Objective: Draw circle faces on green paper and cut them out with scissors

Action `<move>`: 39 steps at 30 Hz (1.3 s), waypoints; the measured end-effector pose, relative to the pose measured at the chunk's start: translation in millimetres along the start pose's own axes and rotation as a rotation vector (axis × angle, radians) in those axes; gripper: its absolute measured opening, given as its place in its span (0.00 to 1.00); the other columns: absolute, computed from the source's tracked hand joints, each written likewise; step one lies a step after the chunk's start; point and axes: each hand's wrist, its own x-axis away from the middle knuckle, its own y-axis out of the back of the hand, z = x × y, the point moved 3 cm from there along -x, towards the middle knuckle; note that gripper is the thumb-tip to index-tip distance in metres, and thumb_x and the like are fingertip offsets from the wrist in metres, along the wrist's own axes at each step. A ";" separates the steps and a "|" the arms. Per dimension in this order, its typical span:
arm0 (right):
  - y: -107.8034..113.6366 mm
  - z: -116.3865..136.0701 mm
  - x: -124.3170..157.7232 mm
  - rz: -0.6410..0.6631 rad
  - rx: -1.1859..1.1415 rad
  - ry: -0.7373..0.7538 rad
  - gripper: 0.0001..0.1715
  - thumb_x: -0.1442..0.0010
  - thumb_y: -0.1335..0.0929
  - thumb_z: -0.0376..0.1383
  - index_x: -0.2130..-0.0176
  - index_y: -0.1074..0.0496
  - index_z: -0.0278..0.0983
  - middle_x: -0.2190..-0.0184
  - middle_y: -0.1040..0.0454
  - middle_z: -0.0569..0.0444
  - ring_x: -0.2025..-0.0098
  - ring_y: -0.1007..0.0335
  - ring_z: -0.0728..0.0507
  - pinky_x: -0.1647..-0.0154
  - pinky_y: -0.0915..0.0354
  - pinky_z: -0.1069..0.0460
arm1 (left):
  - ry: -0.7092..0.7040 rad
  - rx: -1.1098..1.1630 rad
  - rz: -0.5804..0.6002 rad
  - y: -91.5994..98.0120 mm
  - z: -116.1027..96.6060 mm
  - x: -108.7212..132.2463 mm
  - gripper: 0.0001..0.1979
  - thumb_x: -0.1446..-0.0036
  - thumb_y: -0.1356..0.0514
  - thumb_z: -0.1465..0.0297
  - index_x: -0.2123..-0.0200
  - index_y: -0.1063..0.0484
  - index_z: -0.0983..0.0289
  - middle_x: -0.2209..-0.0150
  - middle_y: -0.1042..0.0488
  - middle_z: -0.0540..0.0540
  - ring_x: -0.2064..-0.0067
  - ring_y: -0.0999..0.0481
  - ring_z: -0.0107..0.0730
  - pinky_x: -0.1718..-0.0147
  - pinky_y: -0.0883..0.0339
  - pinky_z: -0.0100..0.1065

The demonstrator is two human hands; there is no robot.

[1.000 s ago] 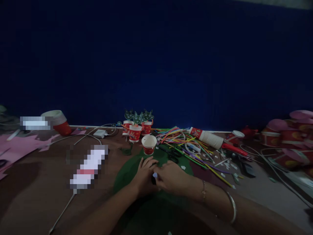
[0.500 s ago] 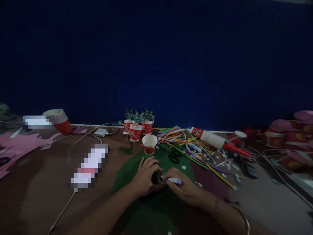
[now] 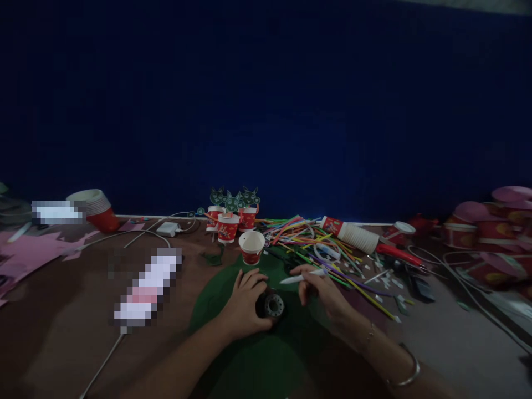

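White pen (image 3: 302, 277), pointing left, beyond black roll (image 3: 280, 306)
Right fingers (image 3: 304, 293) pinch the pen; nearer left fingers (image 3: 252, 280) cup the roll.

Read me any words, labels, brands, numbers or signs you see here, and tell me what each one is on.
None can be read.
Dark round object: too small and dim.
White pen: no lettering can be made out.
Red cups: printed pattern too small to tell if it holds writing.
Bright long object: pixelated, unreadable.
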 end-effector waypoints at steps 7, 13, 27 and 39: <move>-20.6 13.4 29.4 0.129 0.589 0.410 0.25 0.54 0.36 0.26 0.54 0.37 0.37 0.57 0.31 0.48 0.55 0.35 0.42 0.52 0.40 0.48 | -0.037 0.019 -0.067 6.9 -6.0 -0.7 0.15 0.59 0.37 0.63 0.66 0.32 0.60 0.65 0.30 0.52 0.58 0.32 0.40 0.43 0.54 0.52; -33.0 6.9 33.5 0.115 0.769 0.486 0.28 0.50 0.35 0.27 0.49 0.41 0.36 0.52 0.35 0.44 0.50 0.39 0.40 0.47 0.42 0.45 | -0.020 0.116 -0.159 4.9 -0.9 2.1 0.25 0.59 0.37 0.67 0.55 0.38 0.61 0.60 0.30 0.54 0.55 0.31 0.40 0.41 0.56 0.52; -0.2 -12.3 -12.8 -0.182 0.876 0.573 0.26 0.49 0.35 0.30 0.49 0.42 0.35 0.54 0.34 0.43 0.49 0.38 0.37 0.48 0.40 0.41 | 0.003 0.217 -0.153 7.3 -1.8 5.6 0.23 0.55 0.43 0.74 0.52 0.38 0.61 0.52 0.32 0.58 0.49 0.33 0.42 0.46 0.42 0.46; 9.7 -13.4 -26.6 -0.256 1.011 0.595 0.28 0.47 0.38 0.28 0.45 0.44 0.34 0.49 0.36 0.43 0.45 0.41 0.36 0.45 0.42 0.39 | -0.008 0.148 0.039 -6.8 3.2 5.5 0.49 0.66 0.31 0.60 0.40 0.48 0.60 0.42 0.39 0.62 0.42 0.41 0.51 0.44 0.46 0.50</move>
